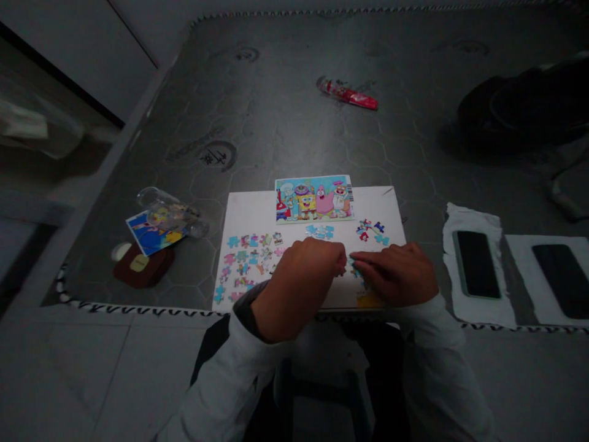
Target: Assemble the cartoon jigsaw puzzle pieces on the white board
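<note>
A white board (386, 202) carries several loose puzzle pieces (243, 256), mostly at its left. Along its top edge lies a cartoon picture card (315, 199). Below the card are a few joined light blue pieces (319, 232), with a small group of dark and red pieces (370, 230) to the right. My left hand (306, 276) is over the board's middle, fingers curled down; what they hold, if anything, is hidden. My right hand (398, 273) is over the board's right part, thumb and index finger pinched near a small blue piece at the fingertips.
Left of the board are a clear plastic bottle (170, 212), a colourful card (150, 233) and a brown case (142, 267). A red packet (347, 94) lies beyond. Two phones (478, 264) rest on white paper at the right, with a black object (519, 110) behind.
</note>
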The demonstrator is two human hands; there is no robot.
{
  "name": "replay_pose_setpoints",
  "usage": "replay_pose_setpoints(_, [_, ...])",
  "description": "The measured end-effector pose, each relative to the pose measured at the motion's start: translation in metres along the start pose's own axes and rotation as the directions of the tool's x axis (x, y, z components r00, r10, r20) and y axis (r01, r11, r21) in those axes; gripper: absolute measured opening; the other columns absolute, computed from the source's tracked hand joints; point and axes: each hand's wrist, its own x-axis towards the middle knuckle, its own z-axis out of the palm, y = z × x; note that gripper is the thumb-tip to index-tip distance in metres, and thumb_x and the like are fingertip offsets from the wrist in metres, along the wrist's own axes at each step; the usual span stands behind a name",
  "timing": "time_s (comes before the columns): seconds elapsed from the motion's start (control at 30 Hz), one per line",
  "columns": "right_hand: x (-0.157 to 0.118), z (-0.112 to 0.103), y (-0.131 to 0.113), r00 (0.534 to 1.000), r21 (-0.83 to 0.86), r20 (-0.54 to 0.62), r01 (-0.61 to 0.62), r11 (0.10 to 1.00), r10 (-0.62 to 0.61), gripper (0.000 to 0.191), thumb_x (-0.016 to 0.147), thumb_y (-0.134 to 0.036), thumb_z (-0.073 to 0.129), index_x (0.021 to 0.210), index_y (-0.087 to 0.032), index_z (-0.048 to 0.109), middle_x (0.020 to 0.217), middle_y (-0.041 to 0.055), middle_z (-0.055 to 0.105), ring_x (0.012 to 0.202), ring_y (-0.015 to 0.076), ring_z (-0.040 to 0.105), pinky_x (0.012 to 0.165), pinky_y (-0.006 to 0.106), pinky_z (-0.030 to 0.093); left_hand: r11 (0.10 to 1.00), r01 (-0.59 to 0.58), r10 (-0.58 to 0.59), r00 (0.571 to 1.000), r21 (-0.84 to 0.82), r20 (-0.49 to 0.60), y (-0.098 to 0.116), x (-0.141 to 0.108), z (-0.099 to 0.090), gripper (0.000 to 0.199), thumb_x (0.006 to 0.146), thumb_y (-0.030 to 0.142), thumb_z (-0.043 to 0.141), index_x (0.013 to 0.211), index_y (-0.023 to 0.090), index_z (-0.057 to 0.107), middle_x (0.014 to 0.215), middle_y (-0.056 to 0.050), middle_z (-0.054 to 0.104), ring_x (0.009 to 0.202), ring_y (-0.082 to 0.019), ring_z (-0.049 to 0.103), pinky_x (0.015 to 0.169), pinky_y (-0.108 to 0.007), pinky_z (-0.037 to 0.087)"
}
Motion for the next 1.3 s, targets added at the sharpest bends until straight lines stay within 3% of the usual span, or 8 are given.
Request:
replay_pose_setpoints(0.1, [-0.001, 0.003, 0.002, 0.999, -0.035, 0.017, 0.039, 0.999, -0.039, 0.033, 0.109, -0.045, 0.06, 0.1, -0.03, 0.088, 0.061, -0.0007, 0.068, 0.061, 0.0135, 0.058, 0.069, 0.035, 0.026, 0.999, 0.032, -0.032, 0.999, 0.043, -0.012, 0.002, 0.0, 0.0, 0.011, 0.101, 0.031, 0.072, 0.107, 0.027, 0.08, 0.093, -0.004, 0.082, 0.091, -0.025, 0.076, 0.079, -0.034, 0.052])
replay_pose_setpoints(0.2, [-0.002, 0.005, 0.004, 0.998, -0.046, 0.001, 0.06, 0.997, -0.06, 0.035, 0.11, -0.047, 0.06, 0.101, -0.03, 0.088, 0.06, -0.0014, 0.067, 0.06, 0.0129, 0.057, 0.068, 0.035, 0.026, 0.995, 0.058, -0.055, 0.998, 0.085, -0.039, 0.004, 0.0, 0.001, 0.023, 0.099, 0.036, 0.076, 0.121, 0.029, 0.076, 0.103, -0.004, 0.084, 0.095, -0.027, 0.077, 0.079, -0.035, 0.052])
replay_pose_setpoints(0.4, [-0.003, 0.005, 0.005, 0.999, -0.008, 0.041, -0.01, 1.0, 0.01, 0.03, 0.106, -0.049, 0.064, 0.102, -0.032, 0.088, 0.062, -0.0017, 0.07, 0.062, 0.0127, 0.059, 0.07, 0.033, 0.028, 0.983, 0.11, -0.101, 0.993, 0.145, -0.063, 0.009, -0.003, 0.0, 0.03, 0.101, 0.038, 0.075, 0.129, 0.028, 0.07, 0.103, -0.004, 0.085, 0.097, -0.028, 0.079, 0.078, -0.035, 0.051])
replay_pose_setpoints(0.83, [-0.002, 0.003, 0.003, 0.997, 0.046, 0.062, -0.038, 0.998, 0.035, 0.028, 0.105, -0.049, 0.067, 0.105, -0.031, 0.088, 0.067, -0.0009, 0.076, 0.062, 0.0133, 0.064, 0.07, 0.033, 0.031, 0.962, 0.189, -0.171, 0.979, 0.197, -0.108, 0.016, -0.004, -0.003, 0.037, 0.095, 0.039, 0.082, 0.127, 0.026, 0.07, 0.1, -0.006, 0.084, 0.096, -0.029, 0.079, 0.078, -0.034, 0.051])
replay_pose_setpoints(1.0, [-0.002, 0.003, 0.003, 0.999, 0.051, 0.041, -0.023, 0.998, 0.021, 0.031, 0.107, -0.049, 0.064, 0.104, -0.029, 0.088, 0.067, -0.0005, 0.075, 0.061, 0.0133, 0.063, 0.069, 0.033, 0.03, 0.97, 0.185, -0.169, 0.98, 0.157, -0.11, 0.013, -0.005, -0.005, 0.029, 0.094, 0.039, 0.083, 0.118, 0.027, 0.073, 0.099, -0.005, 0.084, 0.095, -0.028, 0.079, 0.079, -0.035, 0.051])
replay_pose_setpoints(1.3, [-0.002, 0.005, 0.002, 1.0, 0.027, 0.023, -0.021, 0.999, 0.021, 0.03, 0.106, -0.048, 0.064, 0.101, -0.03, 0.088, 0.062, -0.0012, 0.072, 0.058, 0.0126, 0.059, 0.068, 0.033, 0.029, 0.921, 0.361, -0.327, 0.92, 0.146, -0.217, 0.001, -0.021, -0.037, 0.021, 0.096, 0.044, 0.08, 0.111, 0.03, 0.077, 0.098, -0.003, 0.084, 0.089, -0.026, 0.077, 0.078, -0.035, 0.052])
